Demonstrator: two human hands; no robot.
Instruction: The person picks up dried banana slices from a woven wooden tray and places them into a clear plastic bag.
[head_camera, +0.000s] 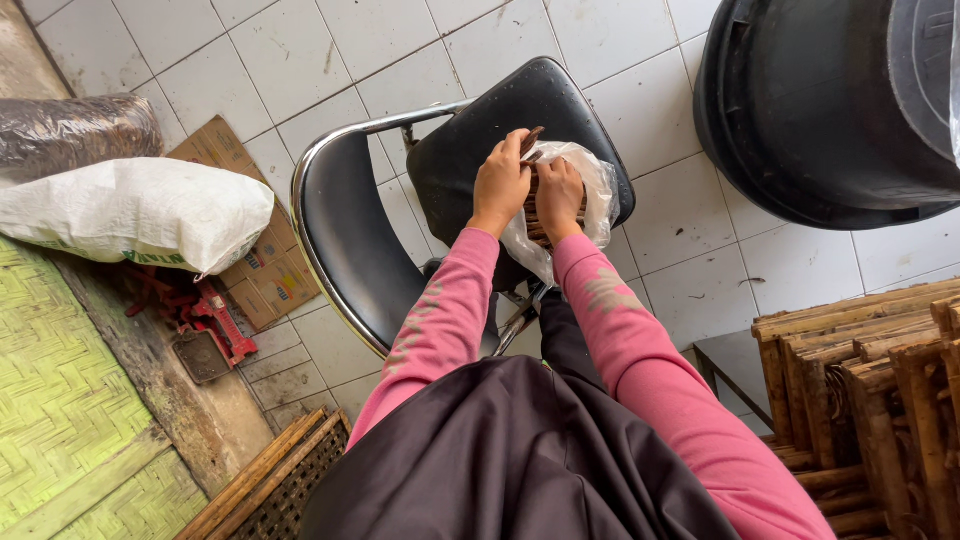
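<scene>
A clear plastic bag (598, 190) full of brown sticks (534, 215) rests on the seat of a black chair (470, 150). My left hand (502, 183) pinches a brown stick (532, 138) at the bag's open top. My right hand (560, 196) grips the bag's mouth beside it, fingers curled over the plastic and the sticks. Both arms wear pink sleeves. The lower part of the bag hangs toward me over the seat's edge.
The chair's black backrest (350, 240) with a chrome frame lies to the left. A large black bin (830, 100) stands at top right. Stacked bamboo racks (870, 390) are at right. A white sack (130, 210), cardboard and a red tool (205, 320) lie left, beside a woven green mat (60, 400).
</scene>
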